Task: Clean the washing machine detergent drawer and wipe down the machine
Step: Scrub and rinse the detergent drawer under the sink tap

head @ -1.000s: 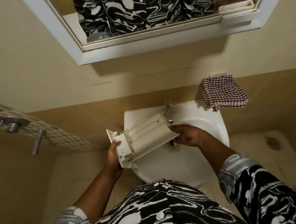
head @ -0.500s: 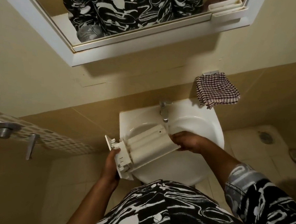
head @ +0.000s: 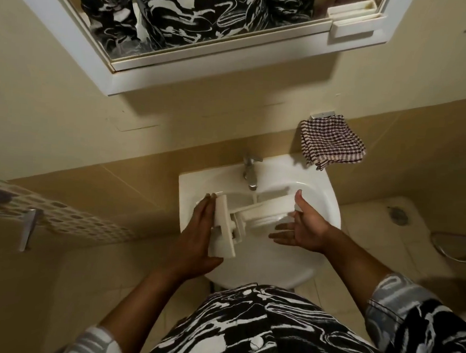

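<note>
White plastic detergent drawer spans the sink under the tap, pressed between the flat left hand on its front panel and the open-palmed right hand at its rear; tilt it slowly so water flushes each compartment.

Both forearms are bare below patterned sleeves and reach forward from the lower edge of the view, the left one rising from lower left, the right one from lower right. The left grip has its fingers straight and together, pointing away from the body, with the palm laid flat against the front end of the drawer and the thumb stretched out below that end. The right grip is spread with the palm turned up and inward, thumb pointing away along the drawer's far end, the other fingers reaching leftward.
</note>
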